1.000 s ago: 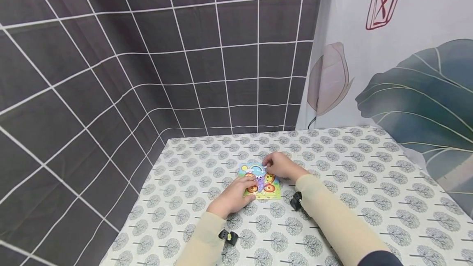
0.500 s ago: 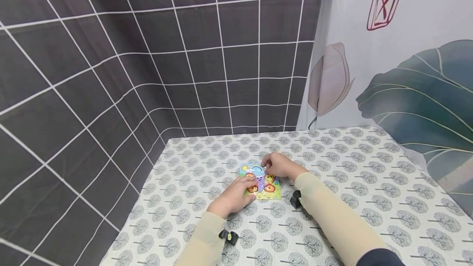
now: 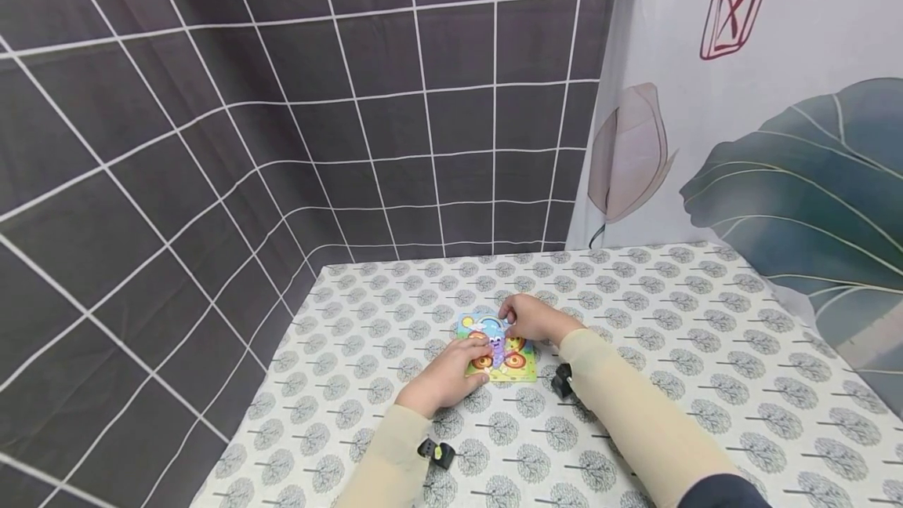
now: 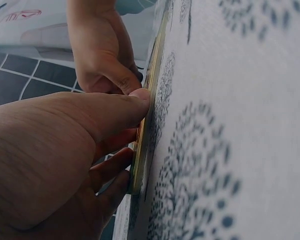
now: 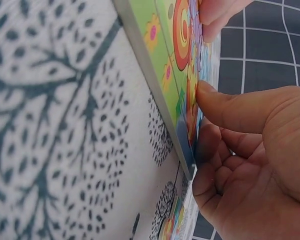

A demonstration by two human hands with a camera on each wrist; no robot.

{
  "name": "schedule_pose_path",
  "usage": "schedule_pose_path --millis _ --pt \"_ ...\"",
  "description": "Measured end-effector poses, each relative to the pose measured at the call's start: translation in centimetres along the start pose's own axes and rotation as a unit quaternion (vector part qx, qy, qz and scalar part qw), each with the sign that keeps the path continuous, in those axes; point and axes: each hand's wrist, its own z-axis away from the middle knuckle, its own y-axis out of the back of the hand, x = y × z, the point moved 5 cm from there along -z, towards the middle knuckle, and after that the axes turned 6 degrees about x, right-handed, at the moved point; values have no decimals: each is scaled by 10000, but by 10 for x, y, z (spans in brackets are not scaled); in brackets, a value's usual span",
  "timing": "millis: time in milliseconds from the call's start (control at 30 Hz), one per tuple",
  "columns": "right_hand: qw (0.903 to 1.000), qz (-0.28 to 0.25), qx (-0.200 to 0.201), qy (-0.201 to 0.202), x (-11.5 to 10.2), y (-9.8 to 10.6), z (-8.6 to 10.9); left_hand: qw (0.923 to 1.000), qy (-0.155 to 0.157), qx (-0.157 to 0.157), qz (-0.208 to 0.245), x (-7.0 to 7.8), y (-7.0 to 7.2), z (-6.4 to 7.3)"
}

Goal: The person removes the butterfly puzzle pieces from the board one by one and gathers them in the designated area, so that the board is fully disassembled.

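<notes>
A colourful butterfly jigsaw puzzle lies flat on the patterned tablecloth, with a purple body, ringed wings and a rainbow. My left hand rests over its left side, fingers extended on the picture. In the left wrist view, the left thumb sits at the near edge of the puzzle board. Curled over the upper right part, my right hand pinches at the upper right wing piece with thumb and forefinger. The right hand's other fingers are bent in beside the board's edge. Much of the piece is hidden.
Behind the right hand, a small colourful flat piece lies on the tablecloth. A dark gridded curtain hangs at the back and left. To the right hangs a white cloth with leaf and flower prints.
My right thumb has lowered slightly toward the wing, and the right wrist has shifted a little left. The left hand and the puzzle stay in place.
</notes>
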Motion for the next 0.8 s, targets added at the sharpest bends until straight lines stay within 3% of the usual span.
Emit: schedule_pose_path --millis 367,800 --pt "9999 39 17 -93 0 2 0 10000 -64 -2 -35 0 0 0" --pt "9993 -323 139 -117 4 -1 -3 10000 -15 28 52 0 -1 0"
